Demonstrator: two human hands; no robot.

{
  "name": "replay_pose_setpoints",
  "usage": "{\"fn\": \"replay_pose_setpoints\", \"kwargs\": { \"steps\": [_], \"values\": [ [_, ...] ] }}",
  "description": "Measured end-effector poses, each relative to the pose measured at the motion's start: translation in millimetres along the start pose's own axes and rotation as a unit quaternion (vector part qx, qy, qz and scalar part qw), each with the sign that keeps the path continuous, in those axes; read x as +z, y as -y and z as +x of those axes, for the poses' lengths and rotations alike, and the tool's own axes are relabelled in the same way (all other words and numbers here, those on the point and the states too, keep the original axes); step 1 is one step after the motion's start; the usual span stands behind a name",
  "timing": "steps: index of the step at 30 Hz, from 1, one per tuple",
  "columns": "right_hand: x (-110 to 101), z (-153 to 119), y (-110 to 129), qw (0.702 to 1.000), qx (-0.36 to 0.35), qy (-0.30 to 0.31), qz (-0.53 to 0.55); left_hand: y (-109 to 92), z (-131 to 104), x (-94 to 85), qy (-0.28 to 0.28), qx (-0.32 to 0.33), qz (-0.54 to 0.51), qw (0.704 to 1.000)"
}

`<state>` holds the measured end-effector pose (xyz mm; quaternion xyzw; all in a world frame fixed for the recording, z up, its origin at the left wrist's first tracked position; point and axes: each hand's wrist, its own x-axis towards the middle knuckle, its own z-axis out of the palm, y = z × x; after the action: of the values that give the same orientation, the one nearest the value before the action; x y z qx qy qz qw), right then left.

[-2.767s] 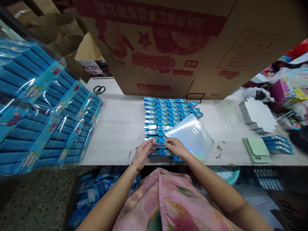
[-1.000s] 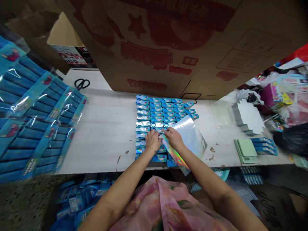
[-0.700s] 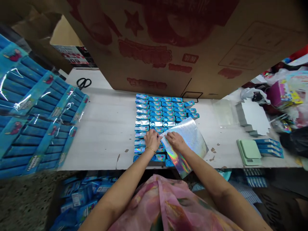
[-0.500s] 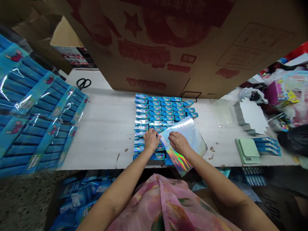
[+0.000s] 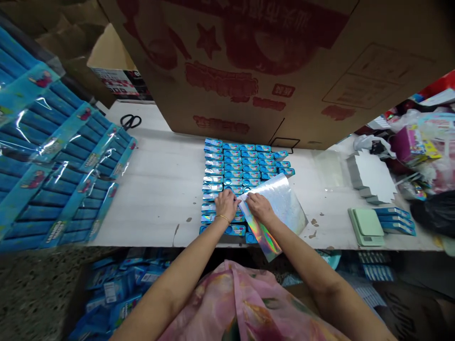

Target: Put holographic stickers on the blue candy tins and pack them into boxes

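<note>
Rows of small blue boxes (image 5: pixel 232 167) lie side by side on the white table. My left hand (image 5: pixel 226 205) rests over the lower rows, fingers bent together near the corner of a shiny holographic sheet (image 5: pixel 284 199); what its fingertips pinch is too small to make out. My right hand (image 5: pixel 259 206) is closed on the left part of that sheet, which slants across the right side of the rows and hangs past the table's front edge. The boxes beneath the sheet are hidden.
A large carton (image 5: pixel 227 71) stands behind the rows. Wrapped blue packs (image 5: pixel 64 166) are stacked left, near black scissors (image 5: pixel 131 121). On the right are a green scale (image 5: pixel 366 226), grey-white cards (image 5: pixel 373 177) and a clear bag (image 5: pixel 330 170). A bin of blue packets (image 5: pixel 117 289) sits below.
The whole view has shifted slightly. My right hand has moved a little left along the sheet, closer to my left hand.
</note>
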<state>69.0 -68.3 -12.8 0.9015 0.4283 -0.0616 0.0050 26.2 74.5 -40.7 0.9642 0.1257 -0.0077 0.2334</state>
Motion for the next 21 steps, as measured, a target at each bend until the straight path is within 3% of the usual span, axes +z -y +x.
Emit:
{"fn": "replay_pose_setpoints", "kwargs": {
  "steps": [5,8,11,13,14,16,18,21],
  "values": [
    [-63,-34,19,0.989,0.105,-0.026,0.100,3,4,-4.5,-0.001,-0.012,-0.087,0.996],
    [-77,-35,29,0.950,0.170,-0.030,0.261,9,-3,-14.1,0.004,-0.046,-0.291,0.956],
    [-64,-24,39,0.865,0.237,-0.006,0.442,21,-24,-29.8,0.073,-0.136,-0.534,0.831],
    [-50,-16,49,0.792,0.272,0.013,0.547,30,-42,-41.5,0.109,-0.192,-0.618,0.755],
    [-43,-13,55,0.758,0.283,0.019,0.587,35,-52,-46.9,0.113,-0.211,-0.636,0.733],
    [-31,-10,68,0.705,0.297,0.026,0.643,46,-68,-55.4,0.101,-0.236,-0.653,0.713],
    [-22,-7,84,0.673,0.305,0.033,0.673,59,-83,-59.9,0.084,-0.250,-0.657,0.706],
    [-10,-4,110,0.672,0.319,0.035,0.667,79,-99,-58.9,0.055,-0.274,-0.644,0.713]
  ]
}}
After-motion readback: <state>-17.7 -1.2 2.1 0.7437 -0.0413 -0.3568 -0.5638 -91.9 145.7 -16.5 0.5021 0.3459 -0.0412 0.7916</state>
